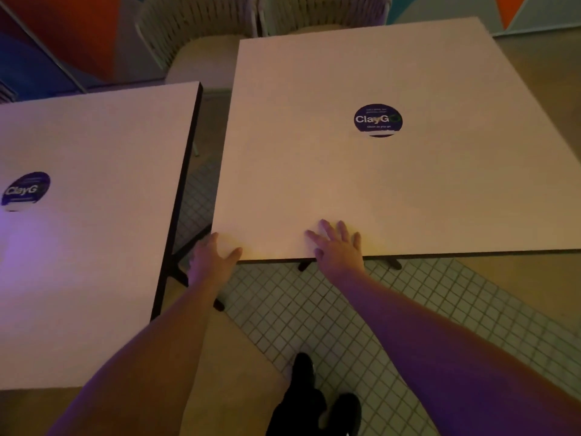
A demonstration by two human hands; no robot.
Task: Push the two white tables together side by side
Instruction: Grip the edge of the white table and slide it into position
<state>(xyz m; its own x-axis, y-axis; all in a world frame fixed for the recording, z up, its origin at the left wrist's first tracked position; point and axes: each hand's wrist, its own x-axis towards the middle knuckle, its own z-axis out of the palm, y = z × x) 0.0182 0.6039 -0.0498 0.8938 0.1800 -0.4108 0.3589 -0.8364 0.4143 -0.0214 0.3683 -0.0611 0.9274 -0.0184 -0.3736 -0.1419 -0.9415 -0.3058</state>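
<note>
Gap of tiled floor (201, 196) separates the two tops: left table (94, 247) lies to the left of right table (377, 184), their facing edges roughly parallel. Left hand (213, 256) wraps the right table's near-left corner, thumb on top; right hand (338, 247) rests flat, fingers spread, on its near edge. Closing move looks leftward; left hand is nearer the gap.
</note>
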